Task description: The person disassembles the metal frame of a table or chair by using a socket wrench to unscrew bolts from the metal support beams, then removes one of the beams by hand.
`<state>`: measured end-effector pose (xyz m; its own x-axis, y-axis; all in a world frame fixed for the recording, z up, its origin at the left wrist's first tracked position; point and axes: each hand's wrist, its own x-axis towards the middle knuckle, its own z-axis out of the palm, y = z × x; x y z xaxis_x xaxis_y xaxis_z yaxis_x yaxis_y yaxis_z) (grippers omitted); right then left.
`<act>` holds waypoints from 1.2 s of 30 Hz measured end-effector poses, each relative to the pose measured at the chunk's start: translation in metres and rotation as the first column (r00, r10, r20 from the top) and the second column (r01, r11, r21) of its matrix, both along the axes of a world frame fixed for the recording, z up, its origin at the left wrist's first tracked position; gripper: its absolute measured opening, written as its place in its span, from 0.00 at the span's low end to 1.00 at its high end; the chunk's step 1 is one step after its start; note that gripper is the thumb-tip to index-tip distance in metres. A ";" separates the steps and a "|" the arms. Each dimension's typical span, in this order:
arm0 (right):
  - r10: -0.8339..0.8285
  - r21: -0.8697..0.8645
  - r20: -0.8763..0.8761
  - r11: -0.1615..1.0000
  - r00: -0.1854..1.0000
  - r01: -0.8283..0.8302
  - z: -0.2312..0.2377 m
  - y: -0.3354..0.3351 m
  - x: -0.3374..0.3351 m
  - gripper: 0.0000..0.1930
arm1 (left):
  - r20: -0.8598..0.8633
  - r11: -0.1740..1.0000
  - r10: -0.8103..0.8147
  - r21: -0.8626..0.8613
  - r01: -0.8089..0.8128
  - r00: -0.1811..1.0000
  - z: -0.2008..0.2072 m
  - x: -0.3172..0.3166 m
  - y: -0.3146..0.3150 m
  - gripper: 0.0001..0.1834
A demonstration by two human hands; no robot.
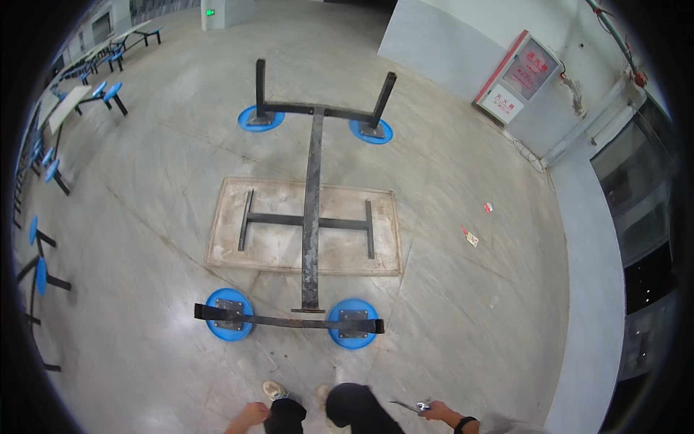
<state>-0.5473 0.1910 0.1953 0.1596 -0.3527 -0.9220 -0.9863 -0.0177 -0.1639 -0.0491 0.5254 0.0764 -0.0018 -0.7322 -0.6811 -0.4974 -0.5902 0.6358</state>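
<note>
While I stand at the near end of the upturned table-and-seat frame, it lies flat on its top with the dark steel spine running away from me, and as far as I can judge the four blue round seats are still fixed to the cross bars, so most of the work looks undone. My right hand is curled around a small metal tool, a wrench or pliers by its shine, though it is too small to tell which. My left hand hangs low beside my knee, loosely curled, and I cannot tell whether it holds anything. The nearest cross bar with its two seats lies ahead of my shoes, well apart from both hands, nothing touching it yet.
</note>
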 end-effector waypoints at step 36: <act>0.159 -0.469 0.255 0.883 0.954 -0.022 0.173 -0.810 -0.032 0.21 | -0.375 -0.015 0.867 -0.679 -0.734 0.330 0.326 -0.135 -0.946 0.15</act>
<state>-0.5791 -0.6190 0.3687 0.4357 -0.6936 -0.5737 -0.8915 -0.2445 -0.3814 -0.1839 -0.4202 0.4028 0.9413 -0.3307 0.0685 -0.1089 -0.1052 0.9885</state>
